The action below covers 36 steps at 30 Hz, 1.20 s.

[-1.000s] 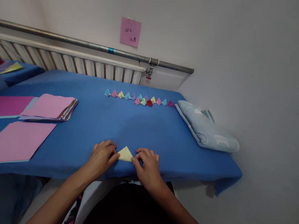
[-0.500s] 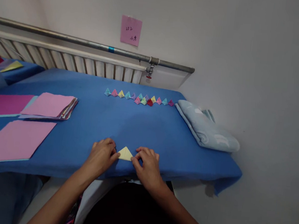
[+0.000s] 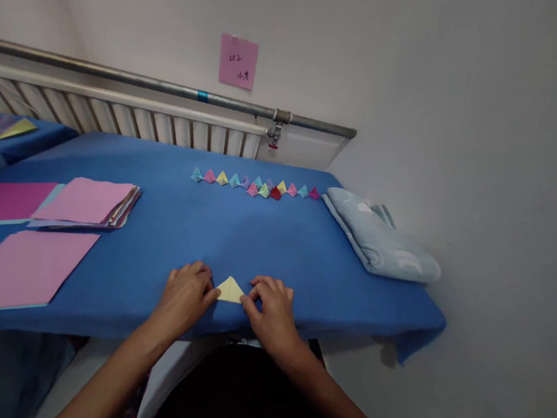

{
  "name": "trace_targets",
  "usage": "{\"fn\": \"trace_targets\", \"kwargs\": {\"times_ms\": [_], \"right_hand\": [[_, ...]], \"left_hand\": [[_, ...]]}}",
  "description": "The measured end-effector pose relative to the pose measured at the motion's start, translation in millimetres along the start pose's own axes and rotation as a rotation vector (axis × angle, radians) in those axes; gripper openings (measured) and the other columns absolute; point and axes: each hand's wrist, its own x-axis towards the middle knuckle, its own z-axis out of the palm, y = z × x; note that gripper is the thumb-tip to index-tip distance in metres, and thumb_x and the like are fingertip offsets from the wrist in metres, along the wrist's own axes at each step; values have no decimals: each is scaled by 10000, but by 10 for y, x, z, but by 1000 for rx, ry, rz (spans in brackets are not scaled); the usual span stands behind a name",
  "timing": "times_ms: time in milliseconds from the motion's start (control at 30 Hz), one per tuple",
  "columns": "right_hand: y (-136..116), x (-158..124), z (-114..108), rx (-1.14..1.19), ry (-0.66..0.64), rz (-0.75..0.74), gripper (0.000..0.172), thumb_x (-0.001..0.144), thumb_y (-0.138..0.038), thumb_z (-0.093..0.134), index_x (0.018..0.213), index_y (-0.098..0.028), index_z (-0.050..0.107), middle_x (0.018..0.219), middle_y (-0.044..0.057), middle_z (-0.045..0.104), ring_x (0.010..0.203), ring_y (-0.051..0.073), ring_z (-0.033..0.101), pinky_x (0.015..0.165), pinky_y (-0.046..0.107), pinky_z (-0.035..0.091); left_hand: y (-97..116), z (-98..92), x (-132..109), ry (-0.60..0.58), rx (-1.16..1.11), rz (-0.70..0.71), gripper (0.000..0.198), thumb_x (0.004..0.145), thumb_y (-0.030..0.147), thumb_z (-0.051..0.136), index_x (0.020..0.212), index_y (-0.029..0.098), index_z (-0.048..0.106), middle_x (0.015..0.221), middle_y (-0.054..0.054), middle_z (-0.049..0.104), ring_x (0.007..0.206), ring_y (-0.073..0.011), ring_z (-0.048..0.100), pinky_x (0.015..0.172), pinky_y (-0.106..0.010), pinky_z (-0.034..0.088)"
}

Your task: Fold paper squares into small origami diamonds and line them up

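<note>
A small yellow folded paper triangle (image 3: 230,290) lies near the front edge of the blue-covered table (image 3: 168,225), its point facing away from me. My left hand (image 3: 189,292) pinches its left corner, thumb on the paper and fingers curled. At the right corner, my right hand (image 3: 271,307) grips the paper the same way between thumb and forefinger. Farther back sits a row of small folded paper pieces (image 3: 234,180) in several colours, with a few more, one of them red (image 3: 275,193), in front of it.
On the left lie a stack of coloured paper (image 3: 87,200), pink sheets (image 3: 31,270) and magenta sheets (image 3: 8,199). A folded light-blue cloth (image 3: 379,235) rests at the right end. Behind the table run a radiator (image 3: 168,126) and a metal pipe (image 3: 138,79). A pink note (image 3: 238,61) hangs on the wall.
The view has shifted slightly, so everything appears a little lower and to the left. Both hands keep their hold on the yellow paper's corners.
</note>
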Motion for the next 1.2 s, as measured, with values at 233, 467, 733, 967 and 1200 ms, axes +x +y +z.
{"fn": "trace_targets", "kwargs": {"times_ms": [233, 467, 733, 967, 1200], "right_hand": [[7, -7, 7, 13, 22, -6, 199, 821, -211, 612, 641, -205, 529, 968, 34, 664, 924, 215, 562, 807, 374, 336], [4, -2, 5, 22, 7, 17, 198, 804, -195, 641, 644, -204, 525, 971, 22, 662, 933, 213, 561, 816, 373, 332], [-1, 0, -9, 35, -16, 35, 200, 788, -175, 668, 646, -194, 529, 986, 23, 662, 941, 209, 558, 823, 363, 313], [-27, 13, -33, 58, -47, 62, 197, 791, -179, 666, 646, -190, 533, 1000, 27, 660, 963, 208, 555, 834, 356, 301], [38, -5, -41, 29, -71, 70, 187, 799, -226, 664, 656, -195, 547, 1035, 26, 650, 981, 225, 542, 834, 371, 301]], "left_hand": [[38, -12, -6, 8, 16, -11, 137, 804, 254, 554, 701, 193, 620, 842, -52, 642, 806, -239, 607, 698, -367, 420], [98, -31, -34, 30, 67, -43, 98, 801, 241, 586, 717, 193, 605, 834, -55, 630, 810, -251, 587, 699, -376, 404], [147, 128, -160, 217, 76, 252, 182, 872, 98, 475, 860, 217, 611, 863, -26, 662, 809, -205, 565, 804, -405, 352], [117, 208, -327, 356, 58, 379, 314, 870, 43, 399, 1052, 181, 614, 988, -49, 691, 881, -180, 595, 964, -434, 302], [185, 227, -418, 336, 156, 319, 403, 824, 5, 394, 1114, 165, 621, 1043, -60, 687, 936, -191, 587, 1049, -467, 235]]}}
